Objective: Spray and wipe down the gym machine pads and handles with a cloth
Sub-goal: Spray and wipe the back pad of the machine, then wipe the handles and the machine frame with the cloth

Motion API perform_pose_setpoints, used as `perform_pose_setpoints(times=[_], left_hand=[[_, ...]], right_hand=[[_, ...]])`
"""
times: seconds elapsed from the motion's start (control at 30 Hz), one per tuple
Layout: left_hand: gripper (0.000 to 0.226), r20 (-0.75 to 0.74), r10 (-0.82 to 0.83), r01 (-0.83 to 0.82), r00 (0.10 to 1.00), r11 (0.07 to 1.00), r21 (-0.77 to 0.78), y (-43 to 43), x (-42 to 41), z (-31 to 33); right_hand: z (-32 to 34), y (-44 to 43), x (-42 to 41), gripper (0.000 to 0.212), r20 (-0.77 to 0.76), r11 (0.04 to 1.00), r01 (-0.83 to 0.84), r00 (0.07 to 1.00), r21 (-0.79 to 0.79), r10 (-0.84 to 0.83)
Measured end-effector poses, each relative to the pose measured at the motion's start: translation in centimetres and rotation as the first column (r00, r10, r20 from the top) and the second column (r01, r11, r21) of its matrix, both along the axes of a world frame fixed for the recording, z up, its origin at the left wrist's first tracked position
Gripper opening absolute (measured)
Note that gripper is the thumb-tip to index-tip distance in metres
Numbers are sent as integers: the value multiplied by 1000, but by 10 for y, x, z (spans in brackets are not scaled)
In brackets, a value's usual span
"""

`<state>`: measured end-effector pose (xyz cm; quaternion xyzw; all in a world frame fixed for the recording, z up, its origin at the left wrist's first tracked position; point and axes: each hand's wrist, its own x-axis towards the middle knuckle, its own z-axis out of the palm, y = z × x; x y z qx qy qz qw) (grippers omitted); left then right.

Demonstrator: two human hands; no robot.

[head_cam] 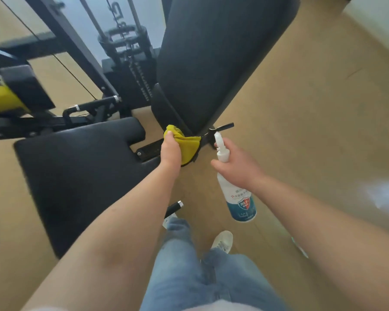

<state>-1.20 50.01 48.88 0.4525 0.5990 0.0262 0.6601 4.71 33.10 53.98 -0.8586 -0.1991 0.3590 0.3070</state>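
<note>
My left hand (171, 149) grips a bunched yellow cloth (186, 143) at the lower end of the black back pad (216, 63), where it meets the frame. The black seat pad (81, 171) lies to the left below my forearm. My right hand (238, 164) holds a white spray bottle (238, 198) with a blue label by its neck, its nozzle pointing up toward the base of the back pad. A small black lever handle (222, 127) sticks out just above the nozzle.
The machine's black frame, cables and weight stack (130, 70) stand behind the pads. A yellow-and-black part (7, 95) sits at the far left. A chrome-tipped black handle (175, 206) is near my knee. Tan floor (312, 108) spreads to the right.
</note>
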Motion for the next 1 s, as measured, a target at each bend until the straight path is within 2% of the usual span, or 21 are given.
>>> perform_pose_setpoints(times=[0.17, 0.33, 0.53, 0.73, 0.87, 1.0], left_hand=[[53, 15, 6, -6, 1000, 1000, 14, 13, -29, 34], [57, 31, 45, -45, 999, 999, 13, 50, -44, 53], [53, 50, 15, -20, 999, 993, 116, 100, -40, 60], [54, 37, 144, -146, 989, 987, 59, 149, -30, 59], [54, 8, 282, -281, 960, 959, -12, 180, -27, 54], [51, -41, 344, -345, 938, 939, -4, 218, -27, 50]], right_hand=[[26, 15, 2, 40, 19, 1000, -18, 1000, -5, 18], [34, 53, 5, 40, -13, 996, -83, 996, 6, 84], [36, 134, 15, 43, 43, 981, -192, 981, 35, 190], [32, 211, 19, 48, 50, 970, -210, 977, 123, 206], [19, 265, 36, 46, 13, 939, -327, 945, 109, 328], [1, 326, 59, 47, -53, 875, -474, 876, 97, 480]])
